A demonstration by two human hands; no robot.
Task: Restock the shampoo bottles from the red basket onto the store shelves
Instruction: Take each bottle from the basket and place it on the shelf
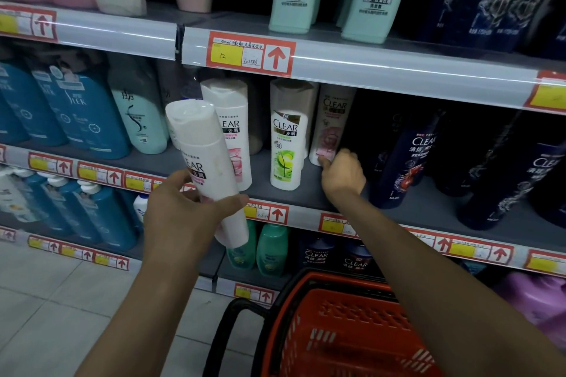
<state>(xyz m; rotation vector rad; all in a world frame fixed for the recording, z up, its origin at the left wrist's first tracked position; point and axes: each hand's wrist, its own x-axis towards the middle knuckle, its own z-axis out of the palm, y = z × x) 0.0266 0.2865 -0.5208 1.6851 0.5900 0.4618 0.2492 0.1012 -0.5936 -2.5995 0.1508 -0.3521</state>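
Your left hand (183, 208) grips a tilted white bottle (202, 144); right hand (343, 174), grasp unclear, touches the pink bottle (332, 119). Push hard and it could topple.

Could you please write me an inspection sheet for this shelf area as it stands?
Surface: grey middle shelf, stocked with upright bottles.
Job's things: white bottle held tilted; red basket below, no bottles visible inside.
Clutter: nothing seen.
Hands: left hand grips the white bottle; right hand touches the pink bottle at its base, grip unclear.
Cables: nothing seen.
Surroundings: price tags with red arrows; tiled floor.
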